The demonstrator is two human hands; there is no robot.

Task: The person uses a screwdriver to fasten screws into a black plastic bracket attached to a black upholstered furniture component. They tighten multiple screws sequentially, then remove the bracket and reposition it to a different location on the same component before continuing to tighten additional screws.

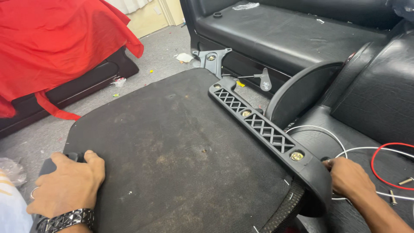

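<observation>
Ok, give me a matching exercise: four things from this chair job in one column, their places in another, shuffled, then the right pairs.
Things:
1. left hand
2. right hand
3. red cloth
4. loose bolts

Places:
A. draped over dark furniture at the far left
B. on the near left edge of the upturned seat base
C. on the black cushion at the far right, by the wires
D. just behind the end of the latticed plastic bracket

Pairs: 1-B, 2-D, 3-A, 4-C
</observation>
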